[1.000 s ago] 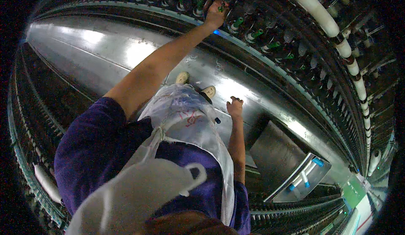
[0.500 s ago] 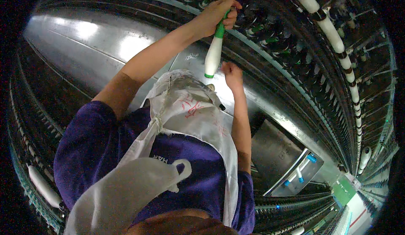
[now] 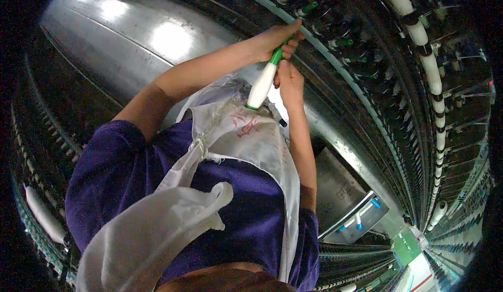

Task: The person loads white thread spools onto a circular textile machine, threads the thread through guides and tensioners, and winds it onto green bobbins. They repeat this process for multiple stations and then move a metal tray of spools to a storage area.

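My left hand [image 3: 277,39] is wrapped round the green upper end of a yarn bobbin [image 3: 261,86], which is wound with white yarn and has a green lower rim. The bobbin slants down toward my white apron [image 3: 246,127]. Close beside its upper part, my right hand [image 3: 291,85] is closed, with the fingers pinched together. Whatever those fingers hold, if anything, is too small to make out. Beyond both hands runs the machine's pale curved rail [image 3: 335,64], with green-tipped spindles [image 3: 343,43] behind it.
Shiny metal covers [image 3: 136,35] lie along the near side of the machine. White yarn rolls [image 3: 434,77] run in a line at the right. A metal box [image 3: 361,221] with white and blue tubes stands at lower right. Another white roll [image 3: 44,213] is at far left.
My left hand has come down and nearer with the bobbin, whose lower end now overlaps the apron. My right hand has risen slightly to beside the bobbin's upper part. The view has shifted.
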{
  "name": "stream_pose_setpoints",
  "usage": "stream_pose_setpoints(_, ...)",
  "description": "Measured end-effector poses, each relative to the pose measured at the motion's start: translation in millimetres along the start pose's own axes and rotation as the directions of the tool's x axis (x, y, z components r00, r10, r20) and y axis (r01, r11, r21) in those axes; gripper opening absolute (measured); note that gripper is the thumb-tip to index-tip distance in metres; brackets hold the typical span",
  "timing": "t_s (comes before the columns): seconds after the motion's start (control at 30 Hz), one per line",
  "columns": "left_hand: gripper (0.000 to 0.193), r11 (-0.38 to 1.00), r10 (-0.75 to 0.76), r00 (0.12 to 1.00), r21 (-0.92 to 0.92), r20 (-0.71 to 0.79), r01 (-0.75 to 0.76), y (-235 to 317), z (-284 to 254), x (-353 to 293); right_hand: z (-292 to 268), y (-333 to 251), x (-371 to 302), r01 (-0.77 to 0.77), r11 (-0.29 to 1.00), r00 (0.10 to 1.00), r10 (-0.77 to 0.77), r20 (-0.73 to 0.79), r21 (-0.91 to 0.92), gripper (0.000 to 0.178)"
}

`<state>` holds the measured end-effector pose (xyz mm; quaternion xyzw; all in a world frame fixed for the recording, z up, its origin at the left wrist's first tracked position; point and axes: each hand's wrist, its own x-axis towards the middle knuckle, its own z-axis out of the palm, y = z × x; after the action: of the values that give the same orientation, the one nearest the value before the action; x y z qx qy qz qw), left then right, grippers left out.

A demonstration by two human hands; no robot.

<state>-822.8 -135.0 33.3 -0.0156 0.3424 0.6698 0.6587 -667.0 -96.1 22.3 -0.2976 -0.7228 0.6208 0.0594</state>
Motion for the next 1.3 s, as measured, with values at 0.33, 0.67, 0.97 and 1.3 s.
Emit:
stream_pose_setpoints(0.33,0.044,0.992,-0.082,0.996,-0.096,0.037,0.085,-4,-7,4,16,10,-31,-0.110,0.848,0.985,0.164,-0.059,0.518,0.021)
stream_pose_setpoints(0.67,0.039,0.985,-0.171,0.976,-0.059,-0.133,0.165,-21,-18,1,8,-25,-29,-0.024,0.724,0.989,0.118,-0.089,0.689,0.010)
stream_pose_setpoints(0.97,0.052,0.729,-0.397,0.887,0.669,0.237,0.147,-48,-9,0,-85,-5,28,0.284,0.945,0.864,-0.324,-0.384,-0.159,0.013)
stream_pose_setpoints(1.3,0.051,-0.747,0.169,0.949,0.663,0.266,-0.053,111,-248,-17,-132,68,47,0.360,0.347,0.751,-0.659,0.048,-0.866,0.016)
